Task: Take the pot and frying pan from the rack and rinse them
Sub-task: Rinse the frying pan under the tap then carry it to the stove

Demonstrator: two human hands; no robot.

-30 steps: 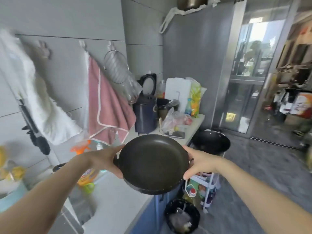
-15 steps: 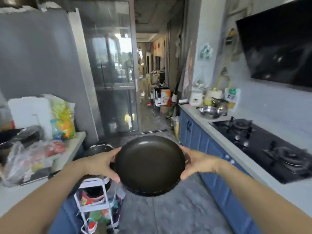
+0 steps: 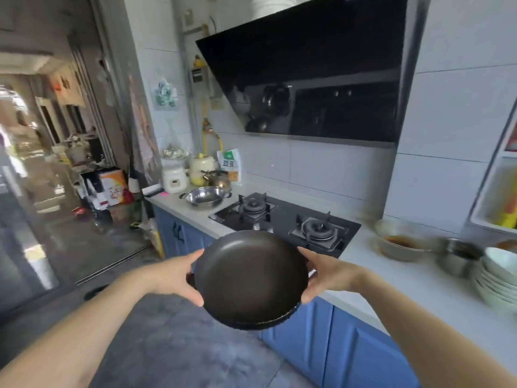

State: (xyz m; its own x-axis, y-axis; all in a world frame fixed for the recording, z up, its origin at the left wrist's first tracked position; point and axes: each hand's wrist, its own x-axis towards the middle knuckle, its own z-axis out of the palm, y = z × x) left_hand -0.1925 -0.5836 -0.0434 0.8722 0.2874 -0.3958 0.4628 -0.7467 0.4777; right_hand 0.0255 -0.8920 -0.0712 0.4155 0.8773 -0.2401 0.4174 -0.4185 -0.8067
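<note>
A round black frying pan [image 3: 250, 278] hangs in the air in front of me, over the floor beside the blue cabinets. My left hand [image 3: 176, 277] grips its left rim, thumb on top and fingers under. My right hand [image 3: 324, 273] grips the right rim the same way. The pan's inside is bare and tilts slightly toward me. No rack or sink is in view.
A white counter [image 3: 419, 287] runs along the right with a black gas hob [image 3: 285, 219], a steel pot [image 3: 205, 196], a dirty bowl [image 3: 402, 243], a small steel pot [image 3: 458, 254] and stacked bowls [image 3: 498, 281]. Grey floor [image 3: 167, 345] lies below; a glass door [image 3: 22, 219] stands left.
The view has swung right from the towel wall and rack, past the doorway, to the hob counter. Both hands keep the same hold on the pan.
</note>
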